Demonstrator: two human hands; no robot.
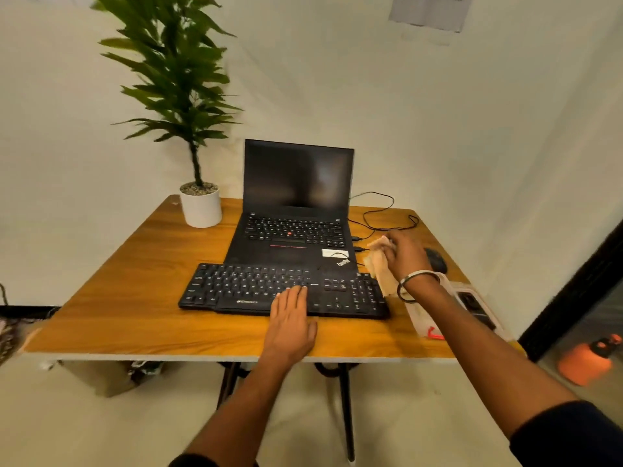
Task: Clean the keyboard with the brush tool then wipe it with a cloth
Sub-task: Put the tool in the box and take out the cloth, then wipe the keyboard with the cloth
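A black external keyboard lies on the wooden table in front of an open laptop. My left hand rests flat on the keyboard's front edge near the middle, fingers straight. My right hand grips a beige cloth just above the keyboard's right end; the cloth hangs down from the fingers toward the number pad. No brush tool can be made out clearly.
A black laptop stands open behind the keyboard. A potted plant is at the back left. A black mouse, cables and a white box lie at the right. An orange bottle stands on the floor.
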